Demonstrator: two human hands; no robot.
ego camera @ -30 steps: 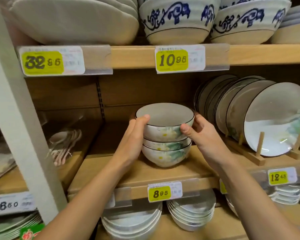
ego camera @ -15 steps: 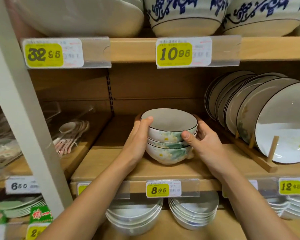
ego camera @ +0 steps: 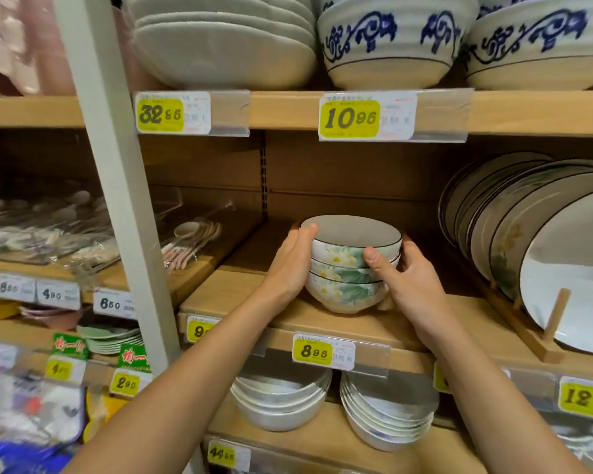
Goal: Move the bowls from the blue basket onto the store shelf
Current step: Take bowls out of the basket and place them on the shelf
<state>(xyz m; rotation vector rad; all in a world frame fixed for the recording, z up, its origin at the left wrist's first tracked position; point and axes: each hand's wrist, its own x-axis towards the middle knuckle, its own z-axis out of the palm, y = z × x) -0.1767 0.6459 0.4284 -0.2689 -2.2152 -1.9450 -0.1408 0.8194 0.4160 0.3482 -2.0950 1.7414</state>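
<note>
Head view, hands (ego camera: 350, 268) holding stacked bowls (ego camera: 351, 268), tag "8 95" (ego camera: 317, 352)

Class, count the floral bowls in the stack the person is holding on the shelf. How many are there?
3, nested in one stack on the middle shelf: top bowl, middle bowl, bottom bowl. Left hand and right hand flank them; none seems hidden.

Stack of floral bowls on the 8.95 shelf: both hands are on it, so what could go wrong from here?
1. The stack of three floral bowls sits toward the front of the wooden shelf; a pull while letting go could drag it toward the edge.
2. The left hand and right hand grip mainly the upper bowls, so uneven release might tilt the top one off.
3. The upright plates stand close on the right; the withdrawing right hand may knock them.
</note>
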